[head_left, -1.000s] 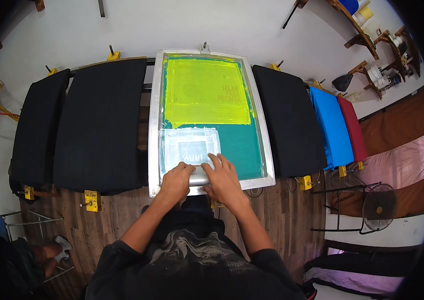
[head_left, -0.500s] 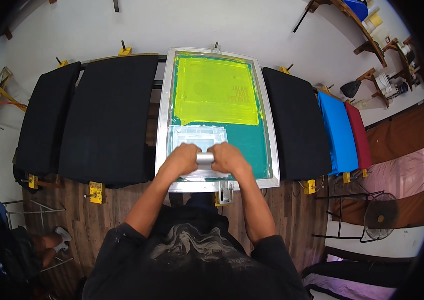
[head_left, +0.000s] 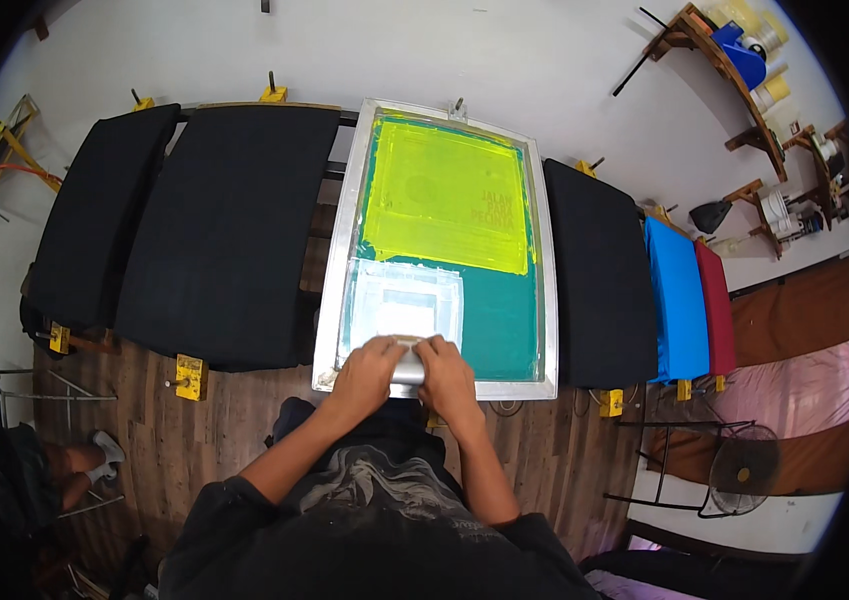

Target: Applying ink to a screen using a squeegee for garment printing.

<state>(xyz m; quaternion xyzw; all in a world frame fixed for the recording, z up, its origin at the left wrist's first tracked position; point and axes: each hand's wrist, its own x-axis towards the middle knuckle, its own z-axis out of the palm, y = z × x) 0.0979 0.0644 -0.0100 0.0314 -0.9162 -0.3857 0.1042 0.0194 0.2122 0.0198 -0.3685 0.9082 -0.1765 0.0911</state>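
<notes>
Both my hands grip a silver-handled squeegee (head_left: pixel 407 370) at the near end of a screen printing frame (head_left: pixel 548 320). My left hand (head_left: pixel 368 374) closes round its left end, and my right hand (head_left: pixel 446 380) round its right end. The squeegee's blade is hidden beneath the handle and my fingers. On the green mesh (head_left: pixel 500 325), a large yellow-green rectangle (head_left: pixel 449 190) with faint lettering covers the far part. A smaller patch of white ink (head_left: pixel 407 312) lies at the near left, just beyond the squeegee.
Black cloth-covered boards (head_left: pixel 224 230) flank the frame on both sides, followed on the right by a blue board (head_left: pixel 677 300) and a red one (head_left: pixel 714 310). Yellow clamps (head_left: pixel 191 378) jut from their near ends. A fan (head_left: pixel 744 470) stands right; a seated person's leg (head_left: pixel 84 460) shows left.
My hands have drawn the squeegee toward me, from over the white patch to the frame's near edge. More of the white patch now shows. The view has shifted slightly.
</notes>
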